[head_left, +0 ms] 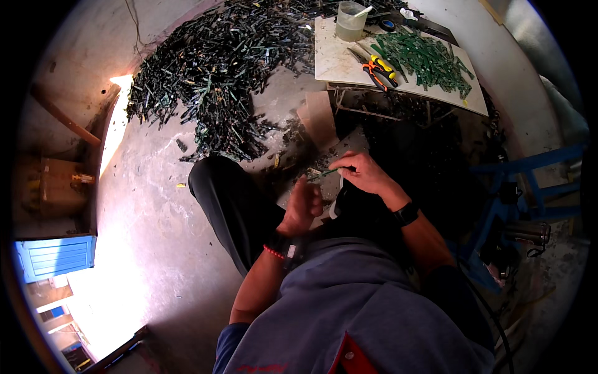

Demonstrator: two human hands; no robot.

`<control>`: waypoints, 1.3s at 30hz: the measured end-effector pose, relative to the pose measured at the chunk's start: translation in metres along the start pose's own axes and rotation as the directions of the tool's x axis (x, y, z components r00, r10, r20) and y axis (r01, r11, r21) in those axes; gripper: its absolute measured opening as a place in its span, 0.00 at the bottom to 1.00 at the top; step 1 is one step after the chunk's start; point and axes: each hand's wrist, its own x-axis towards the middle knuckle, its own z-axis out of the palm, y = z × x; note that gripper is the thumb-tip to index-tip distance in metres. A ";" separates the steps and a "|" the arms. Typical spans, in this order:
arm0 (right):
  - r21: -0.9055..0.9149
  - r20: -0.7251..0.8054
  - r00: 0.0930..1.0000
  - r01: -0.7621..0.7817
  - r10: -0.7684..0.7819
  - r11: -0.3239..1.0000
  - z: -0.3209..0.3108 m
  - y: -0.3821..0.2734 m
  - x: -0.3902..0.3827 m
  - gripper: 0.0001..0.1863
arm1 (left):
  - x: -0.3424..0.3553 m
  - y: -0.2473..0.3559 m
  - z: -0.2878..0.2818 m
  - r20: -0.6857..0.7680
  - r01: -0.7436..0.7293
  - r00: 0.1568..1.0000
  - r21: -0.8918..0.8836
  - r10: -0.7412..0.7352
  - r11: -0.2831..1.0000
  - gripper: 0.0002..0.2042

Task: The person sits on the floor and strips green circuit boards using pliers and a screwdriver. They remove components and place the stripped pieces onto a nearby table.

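Observation:
A thin green strip [326, 172], like a narrow piece of circuit board, spans the gap between my hands above my lap. My right hand [367, 174] pinches its right end between thumb and fingers. My left hand [303, 206] is closed, fingers curled and thumb up, at the strip's left end; the exact contact there is too small to make out. Ahead, a white board-topped table [336, 65] carries a heap of green strips [423, 59], orange-handled pliers [374, 73] and a yellow-and-black-handled tool [384, 68].
A large pile of dark strips [218, 81] covers the floor ahead and left. On the table stands a clear plastic cup [351, 23] of cloudy liquid with a white stick. Cardboard [319, 118] lies before the table. A blue metal frame [536, 174] stands right, a blue door panel [56, 258] left.

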 end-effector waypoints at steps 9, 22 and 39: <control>-0.031 0.010 1.000 0.020 -0.020 0.999 -0.001 -0.004 0.000 0.12 | -0.002 0.001 0.004 -0.033 -0.048 0.998 -0.017 0.047 0.999 0.17; 0.477 0.031 0.984 -0.169 0.176 0.863 -0.001 -0.003 0.002 0.16 | -0.005 0.001 0.009 -0.007 -0.057 0.998 0.090 0.058 0.994 0.13; 0.635 0.031 0.944 -0.273 0.329 0.723 0.000 0.004 -0.001 0.14 | -0.005 0.000 0.010 -0.009 -0.094 0.995 0.294 0.101 0.951 0.15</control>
